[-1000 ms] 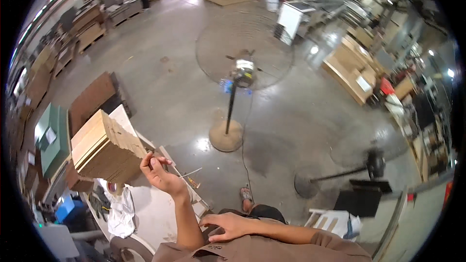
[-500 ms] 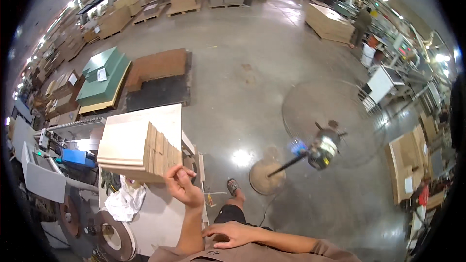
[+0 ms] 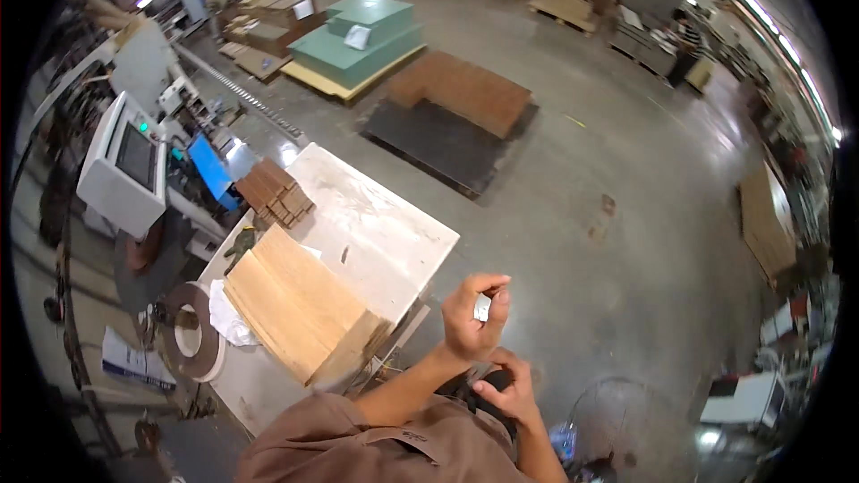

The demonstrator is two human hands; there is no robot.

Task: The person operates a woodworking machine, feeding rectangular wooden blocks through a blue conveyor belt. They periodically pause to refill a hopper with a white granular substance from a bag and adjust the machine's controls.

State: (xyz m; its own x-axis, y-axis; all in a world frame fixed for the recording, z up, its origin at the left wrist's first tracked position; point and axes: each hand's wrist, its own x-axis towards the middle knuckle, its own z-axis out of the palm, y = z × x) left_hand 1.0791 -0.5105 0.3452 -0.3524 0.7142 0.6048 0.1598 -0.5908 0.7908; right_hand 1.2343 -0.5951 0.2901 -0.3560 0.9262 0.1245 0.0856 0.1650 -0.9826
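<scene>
My left hand (image 3: pixel 472 320) is raised just right of the boards' near corner. Its thumb and fingers curl toward each other in a ring; a small whitish patch shows between them, and I cannot tell whether it is a held thing or floor glare. Below it, close to my body, my right hand (image 3: pixel 512 388) hangs loosely bent, thumb apart, with nothing visible in it. A stack of light wood boards (image 3: pixel 300 300) lies on the white-topped table (image 3: pixel 376 215). Beyond it stands a small pile of brown strips (image 3: pixel 273 193). A white cloth (image 3: pixel 231 315) lies beside the boards.
At left are a machine's screen panel (image 3: pixel 134 161), a blue part (image 3: pixel 212 165) and a brown roll (image 3: pixel 192 331). Past the table sit a dark platform with brown sheets (image 3: pixel 461 89) and a green stack (image 3: pixel 358 52) on a pallet. A person (image 3: pixel 687 49) stands far right.
My view has swung to the left, so the table and machine panel show more fully. My left hand has come away from the boards' edge. My right hand has shifted beneath it.
</scene>
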